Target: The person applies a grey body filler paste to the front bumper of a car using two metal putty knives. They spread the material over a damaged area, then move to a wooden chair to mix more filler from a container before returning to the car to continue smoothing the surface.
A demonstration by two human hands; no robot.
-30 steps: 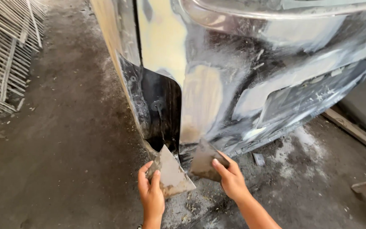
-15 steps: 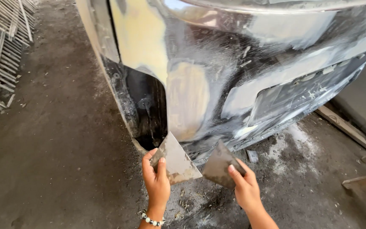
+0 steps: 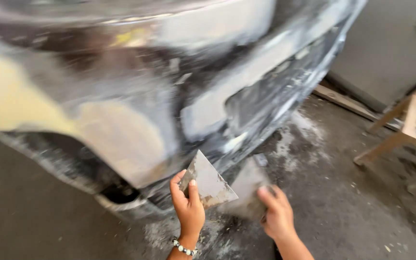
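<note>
Head view, left hand: left hand [image 3: 188, 204] grips a spreader [image 3: 208, 183] by its lower corner, thumb and fingers pinched on the blade; a bead bracelet [image 3: 184, 248] sits on the wrist.
Spreader position: flat triangular blade, smeared grey, tip pointing up toward the panel [image 3: 136, 96]; it appears just short of the lower edge, contact cannot be told.
Likely reason for hold: the corner grip leaves the long edge free, judged suited to working filler.
Head view, right hand: right hand [image 3: 275, 214] is closed on a second blade [image 3: 246, 190]; this one is blurred, its edge unclear.
Panel: car body, patched with pale filler [image 3: 121, 137] and sanded grey areas.
Surroundings: dusty floor [image 3: 343, 192], wooden stool [image 3: 410, 127] at right, well apart.
Change from earlier frames: camera now sits closer and lower; the dark wheel opening and the rack at left are out of view; both hands hold the same blades, left hand raised nearer the panel.
</note>
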